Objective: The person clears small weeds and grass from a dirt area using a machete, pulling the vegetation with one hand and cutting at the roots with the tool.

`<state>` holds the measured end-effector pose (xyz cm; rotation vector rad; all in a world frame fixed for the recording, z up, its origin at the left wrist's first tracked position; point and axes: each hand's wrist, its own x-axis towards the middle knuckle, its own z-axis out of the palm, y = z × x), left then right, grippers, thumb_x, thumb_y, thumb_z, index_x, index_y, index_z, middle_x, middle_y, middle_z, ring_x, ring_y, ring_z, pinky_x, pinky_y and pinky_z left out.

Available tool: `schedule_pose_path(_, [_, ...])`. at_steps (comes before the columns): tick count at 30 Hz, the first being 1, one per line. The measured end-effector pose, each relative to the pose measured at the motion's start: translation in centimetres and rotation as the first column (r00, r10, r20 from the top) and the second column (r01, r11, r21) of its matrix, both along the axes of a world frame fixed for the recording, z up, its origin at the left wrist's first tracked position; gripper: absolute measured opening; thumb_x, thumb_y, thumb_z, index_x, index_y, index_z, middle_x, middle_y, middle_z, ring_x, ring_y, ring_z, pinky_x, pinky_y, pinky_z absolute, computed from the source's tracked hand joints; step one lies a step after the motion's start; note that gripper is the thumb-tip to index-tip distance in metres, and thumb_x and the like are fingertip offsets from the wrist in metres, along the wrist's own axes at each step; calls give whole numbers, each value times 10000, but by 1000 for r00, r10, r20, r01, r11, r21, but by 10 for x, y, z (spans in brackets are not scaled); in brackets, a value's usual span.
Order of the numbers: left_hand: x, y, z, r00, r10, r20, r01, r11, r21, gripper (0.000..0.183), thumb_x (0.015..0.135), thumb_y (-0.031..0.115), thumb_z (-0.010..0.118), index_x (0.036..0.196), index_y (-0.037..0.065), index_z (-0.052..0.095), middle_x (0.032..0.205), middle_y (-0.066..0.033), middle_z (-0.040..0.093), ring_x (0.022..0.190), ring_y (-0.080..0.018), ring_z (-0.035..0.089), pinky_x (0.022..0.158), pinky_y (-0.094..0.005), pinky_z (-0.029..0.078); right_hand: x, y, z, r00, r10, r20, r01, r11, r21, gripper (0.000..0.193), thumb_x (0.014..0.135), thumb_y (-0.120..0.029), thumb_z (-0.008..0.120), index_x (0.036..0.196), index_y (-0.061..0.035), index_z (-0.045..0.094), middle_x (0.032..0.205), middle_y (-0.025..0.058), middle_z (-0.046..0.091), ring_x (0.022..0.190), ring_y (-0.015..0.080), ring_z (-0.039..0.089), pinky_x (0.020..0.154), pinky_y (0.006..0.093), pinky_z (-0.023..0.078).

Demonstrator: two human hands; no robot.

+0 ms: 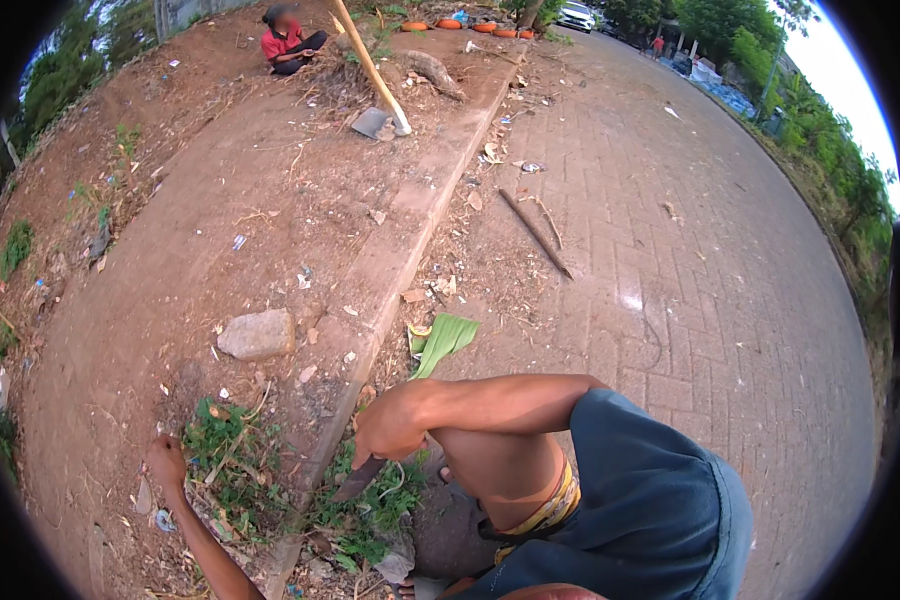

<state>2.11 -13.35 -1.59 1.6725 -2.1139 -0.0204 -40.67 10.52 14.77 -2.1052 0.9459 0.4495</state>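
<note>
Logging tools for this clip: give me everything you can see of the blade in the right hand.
The blade is flat and dull grey-brown, metal by its look. It comes out below the right hand, whose closed grip hides the held end, and slants down and to the left. Its lower end is among the green weeds beside the concrete curb; whether it touches them or the ground cannot be told. How sharp it is cannot be seen.

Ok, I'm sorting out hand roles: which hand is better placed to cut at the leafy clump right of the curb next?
The right hand, probably: it grips a dark flat blade at that leafy clump. The left hand is across the curb, with no tool visible in it.
</note>
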Motion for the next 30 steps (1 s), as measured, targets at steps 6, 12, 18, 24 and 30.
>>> schedule_pose_path(6, [-28, 39, 77, 983, 23, -184, -47, 990, -131, 251, 889, 173, 562, 793, -41, 652, 664, -229, 598, 654, -365, 586, 644, -437, 453, 4, -2, -5, 1000, 5, 20, -5, 1000, 1, 602, 797, -5, 425, 1380, -123, 517, 690, 112, 672, 543, 212, 657, 507, 337, 532])
schedule_pose_path(12, [-70, 87, 103, 950, -260, -171, 305, 672, 675, 358, 931, 290, 586, 786, -28, 667, 635, -184, 601, 619, -357, 571, 667, -441, 455, 8, -4, -10, 1000, 28, 7, -28, 1000, -11, 618, 780, 5, 437, 1381, -117, 515, 698, 125, 676, 563, 224, 668, 502, 340, 534])
schedule_pose_path(18, [-95, 85, 49, 989, -145, -19, 132, 942, -310, 296, 933, 229, 603, 1120, 1, 636, 1224, -218, 580, 1116, -406, 551, 930, -480, 435, 7, 2, -14, 999, 36, 0, -36, 999, -21, 634, 779, 11, 432, 1396, -121, 496, 707, 137, 681, 580, 225, 671, 518, 337, 540])
schedule_pose_path(24, [-74, 60, 6, 997, 74, -25, -77, 989, -126, 464, 907, 154, 619, 1335, 39, 481, 1337, -233, 496, 1172, -426, 512, 960, -491, 443, 6, 6, -7, 999, -4, -51, 3, 1000, -20, 631, 793, 4, 434, 1404, -143, 491, 701, 121, 680, 571, 221, 665, 522, 335, 538])
schedule_pose_path(30, [-55, 47, -6, 994, 98, -51, -101, 994, -42, 438, 879, 122, 642, 1296, 67, 524, 1182, -225, 598, 1023, -410, 598, 853, -484, 494, 2, 7, 5, 1000, -3, -21, 4, 1000, 26, 574, 801, 2, 437, 1349, -130, 545, 696, 111, 673, 564, 207, 660, 507, 333, 525])
